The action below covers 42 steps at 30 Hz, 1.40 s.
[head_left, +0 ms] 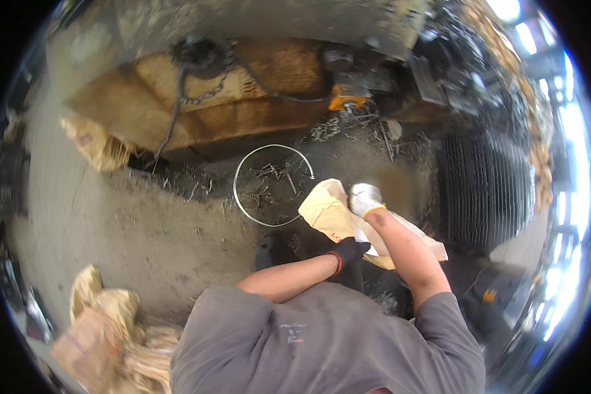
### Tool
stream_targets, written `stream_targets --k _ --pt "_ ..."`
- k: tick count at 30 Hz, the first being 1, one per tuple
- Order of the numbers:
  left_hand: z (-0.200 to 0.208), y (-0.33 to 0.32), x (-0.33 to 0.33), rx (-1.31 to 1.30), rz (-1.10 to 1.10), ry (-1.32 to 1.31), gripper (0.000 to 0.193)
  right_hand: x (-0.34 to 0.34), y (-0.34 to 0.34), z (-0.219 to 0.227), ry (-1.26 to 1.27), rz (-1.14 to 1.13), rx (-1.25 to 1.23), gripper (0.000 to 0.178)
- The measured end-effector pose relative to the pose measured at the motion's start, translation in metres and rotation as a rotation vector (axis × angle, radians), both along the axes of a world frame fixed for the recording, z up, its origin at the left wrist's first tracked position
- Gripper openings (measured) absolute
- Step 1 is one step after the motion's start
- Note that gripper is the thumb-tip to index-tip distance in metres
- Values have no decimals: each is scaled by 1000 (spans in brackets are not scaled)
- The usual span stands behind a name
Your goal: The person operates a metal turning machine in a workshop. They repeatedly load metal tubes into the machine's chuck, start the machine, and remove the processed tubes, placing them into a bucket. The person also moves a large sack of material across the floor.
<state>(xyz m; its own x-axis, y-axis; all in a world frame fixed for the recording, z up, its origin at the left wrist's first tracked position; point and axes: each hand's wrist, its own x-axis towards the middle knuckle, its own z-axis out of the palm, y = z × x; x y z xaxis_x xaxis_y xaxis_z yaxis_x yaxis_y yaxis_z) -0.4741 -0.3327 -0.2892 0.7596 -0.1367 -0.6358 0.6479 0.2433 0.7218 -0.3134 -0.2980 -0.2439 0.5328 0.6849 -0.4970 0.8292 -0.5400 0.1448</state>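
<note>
A tan paper sack (326, 211) with red print lies across in front of me, its far right part stretching under my right forearm. My left hand (352, 251), in a black glove with a red-orange cuff, is closed on the sack's near edge. A white glove with a yellow cuff covers my right hand (366, 199), which is closed at the sack's far edge; its fingertips are hidden. Just left of the sack, a thin pale hoop (238, 195) lies on the floor around scattered metal scraps (269, 172).
A large rusty metal trough (236, 121) stands beyond the hoop, with a chain (207, 95) over it. Stacked dark ribbed metal (482, 190) is at the right. Crumpled paper sacks (88, 341) lie at lower left, another sack (97, 144) at upper left. Metal bits litter the floor.
</note>
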Motion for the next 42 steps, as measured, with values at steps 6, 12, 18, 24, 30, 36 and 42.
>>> stream_targets --k 6,12,18,24,30,36,42 --pt "30 -15 96 313 28 -207 62 109 1 -37 109 205 -56 34" --pt "2 8 148 366 299 77 53 144 24 -66 332 429 20 27" --pt "24 9 94 550 942 285 50 104 60 -61 615 516 274 22" --pt "-64 67 43 178 1626 499 41 45 113 -94 700 459 266 28" --pt "-101 91 -60 528 1885 470 29 39 182 -116 437 96 440 24" --pt "-70 210 -133 1262 574 882 40 39 219 -128 271 630 276 45" --pt "-166 273 -163 1187 917 730 48 14 265 -188 385 751 546 37"
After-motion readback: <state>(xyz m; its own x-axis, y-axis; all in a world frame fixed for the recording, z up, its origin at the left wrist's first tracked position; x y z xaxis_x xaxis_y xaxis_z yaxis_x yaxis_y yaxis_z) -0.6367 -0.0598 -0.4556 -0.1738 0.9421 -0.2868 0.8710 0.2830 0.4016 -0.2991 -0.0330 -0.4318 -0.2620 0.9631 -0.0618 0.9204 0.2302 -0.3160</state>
